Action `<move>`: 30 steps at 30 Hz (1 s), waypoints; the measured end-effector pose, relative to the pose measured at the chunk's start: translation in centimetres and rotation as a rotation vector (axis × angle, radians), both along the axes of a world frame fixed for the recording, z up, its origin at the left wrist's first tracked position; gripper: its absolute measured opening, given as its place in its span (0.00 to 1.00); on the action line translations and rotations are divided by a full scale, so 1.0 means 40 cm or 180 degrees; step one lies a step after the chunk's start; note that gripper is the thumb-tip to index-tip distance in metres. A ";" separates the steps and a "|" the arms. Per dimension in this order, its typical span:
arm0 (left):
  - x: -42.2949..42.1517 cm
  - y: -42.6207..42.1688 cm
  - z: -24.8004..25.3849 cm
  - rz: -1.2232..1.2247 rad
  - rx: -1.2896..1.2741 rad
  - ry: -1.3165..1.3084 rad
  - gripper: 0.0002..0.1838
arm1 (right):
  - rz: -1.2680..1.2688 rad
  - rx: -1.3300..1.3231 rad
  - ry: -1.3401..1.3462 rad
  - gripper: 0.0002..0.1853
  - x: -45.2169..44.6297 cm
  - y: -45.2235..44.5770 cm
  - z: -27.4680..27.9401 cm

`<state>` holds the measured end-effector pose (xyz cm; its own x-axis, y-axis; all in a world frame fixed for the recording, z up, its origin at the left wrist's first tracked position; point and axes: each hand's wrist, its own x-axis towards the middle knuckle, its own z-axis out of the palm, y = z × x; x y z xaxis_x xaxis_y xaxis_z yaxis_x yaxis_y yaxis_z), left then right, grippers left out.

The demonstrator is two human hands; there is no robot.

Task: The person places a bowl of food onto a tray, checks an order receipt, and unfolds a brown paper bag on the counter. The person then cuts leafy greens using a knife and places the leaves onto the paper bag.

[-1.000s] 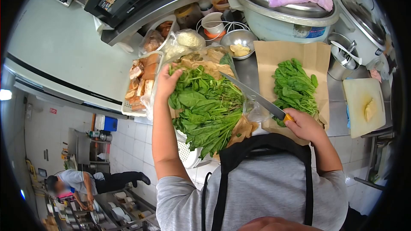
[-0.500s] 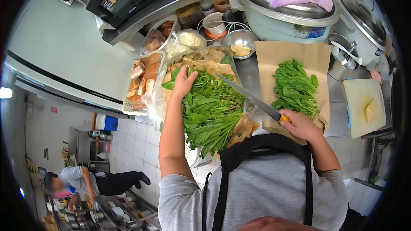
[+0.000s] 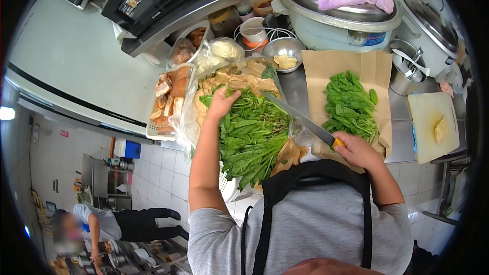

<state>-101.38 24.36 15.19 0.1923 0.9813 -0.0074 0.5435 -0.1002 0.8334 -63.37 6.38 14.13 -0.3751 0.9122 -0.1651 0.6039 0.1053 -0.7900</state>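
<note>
My left hand [image 3: 222, 103] is at the far left part of a large heap of leafy greens [image 3: 249, 142], its fingers closed on some of the leaves and stems. The heap lies on brown paper and clear plastic. My right hand [image 3: 355, 148] grips the yellow handle of a long knife [image 3: 305, 122]. The blade slants up and left, with its tip over the right side of the heap. To the right, a smaller pile of leafy greens [image 3: 350, 104] rests on a sheet of brown paper [image 3: 384, 71].
A metal bowl [image 3: 285, 51] and a large lidded rice cooker [image 3: 336, 20] stand behind. On the right are a metal pot [image 3: 405, 81] of utensils and a cutting board [image 3: 433, 132]. A basket of meat [image 3: 173, 89] sits at left. A co-worker [image 3: 102, 221] stands across the aisle.
My left hand has shifted slightly right and its fingers have drawn together on the greens. My right hand and the knife hardly move. The co-worker has changed posture.
</note>
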 end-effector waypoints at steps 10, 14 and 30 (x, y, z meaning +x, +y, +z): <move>-0.038 -0.013 0.056 0.0687 0.0139 -0.2303 0.15 | 0.0165 0.0130 0.0101 0.19 -0.039 0.018 0.014; -0.031 0.000 0.018 0.0454 -0.0061 -0.1056 0.12 | 0.0117 0.0377 0.0283 0.19 -0.050 0.024 0.025; 0.139 -0.008 0.005 0.0205 -0.0644 0.2669 0.19 | -0.0098 0.0860 -0.0957 0.15 -0.158 0.059 -0.001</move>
